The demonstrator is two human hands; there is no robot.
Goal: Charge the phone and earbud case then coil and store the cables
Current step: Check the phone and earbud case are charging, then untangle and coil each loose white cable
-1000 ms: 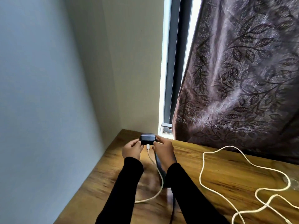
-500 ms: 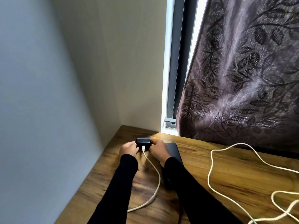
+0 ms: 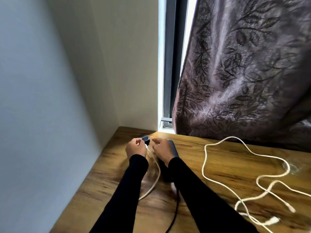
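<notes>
Earbud case (image 3: 145, 138) at the desk's (image 3: 218, 158) eleven o'clock corner, gripped by left hand (image 3: 135, 147) with white cable (image 3: 155, 172) plugged in; right hand (image 3: 162, 147) loosely curled, holding nothing. Best steadied while freeing the plug.

Both hands work at the far left corner of a wooden worktop (image 3: 227, 158), arms in black sleeves (image 3: 127, 185). The left hand (image 3: 135, 148) has its fingers curled round a small dark earbud case (image 3: 146, 138), with a white cable (image 3: 154, 179) running from the case's near side back across the wood between the arms. The right hand (image 3: 162, 148) hovers just beside it, fingers loosely curled; whether it pinches anything is blurred. A dark phone (image 3: 173, 147) lies flat under the right wrist. A second, long white cable (image 3: 218, 179) sprawls in loose loops to the right. Behind hangs a leaf-patterned curtain (image 3: 244, 73) beside a window frame (image 3: 168, 64).
</notes>
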